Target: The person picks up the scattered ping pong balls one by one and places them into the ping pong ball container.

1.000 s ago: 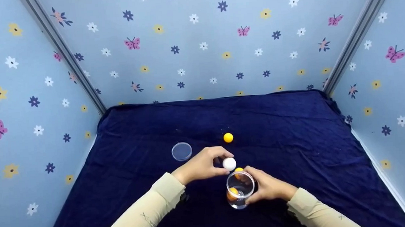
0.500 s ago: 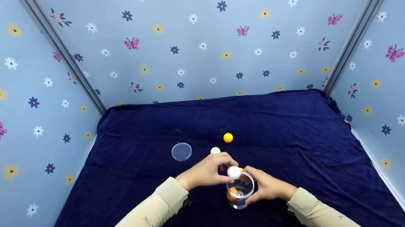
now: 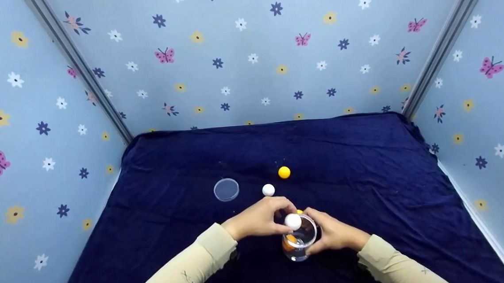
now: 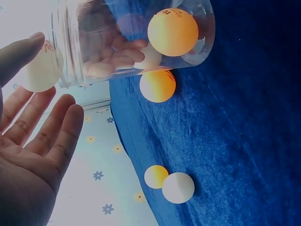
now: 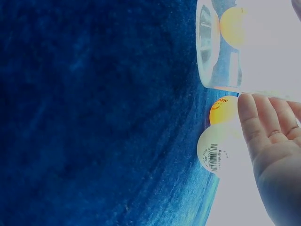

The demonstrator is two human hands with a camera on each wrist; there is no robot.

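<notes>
Between thumb and fingers, my left hand (image 3: 257, 219) pinches a white ping-pong ball (image 3: 292, 221) at the mouth of a clear plastic jar (image 3: 297, 257). My right hand (image 3: 336, 232) grips the jar's right side, keeping it upright. Inside near the bottom lies an orange ping-pong ball (image 4: 173, 32). Just beyond the jar, another orange ball (image 4: 158, 86) rests on the cloth, mostly hidden in the head view. The right wrist view has a white ball (image 5: 214, 149) with a barcode print close by the jar.
A loose white ball (image 3: 268, 189) and a yellow-orange ball (image 3: 284, 172) lie farther back on the dark blue cloth (image 3: 360, 165). To their left is a clear round lid (image 3: 226, 190). Flower-patterned walls (image 3: 245, 48) enclose the back and sides.
My left hand has carried the white ball right and toward me, from beside the jar to over its mouth, uncovering a white ball behind. My right hand and the jar stay put.
</notes>
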